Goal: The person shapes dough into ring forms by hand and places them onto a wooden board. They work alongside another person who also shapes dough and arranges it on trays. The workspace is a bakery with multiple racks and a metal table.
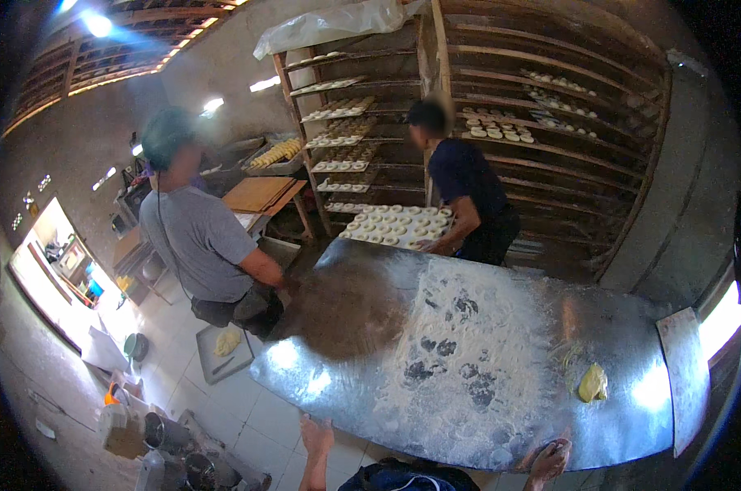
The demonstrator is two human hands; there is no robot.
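Observation:
My left hand (316, 435) is at the near left edge of a metal-topped work table (599, 319), its fingers apart and nothing seen in it. My right hand (550, 460) rests at the table's near edge, right of my body, with its fingers loosely bent and no object visible between them. White flour (477, 327) is spread over the middle of the table, with dark bare patches in it. The nearest loose thing to my right hand is a small yellow lump of dough (593, 383), lying farther in on the table.
A person in a grey shirt (195, 237) stands at the table's left end. Another in dark clothes (469, 196) leans over a tray of dough rings (395, 225) by wooden racks (550, 172). On the floor lie a tray (211, 364) with dough and metal pots (166, 432). A board (683, 380) borders the right end.

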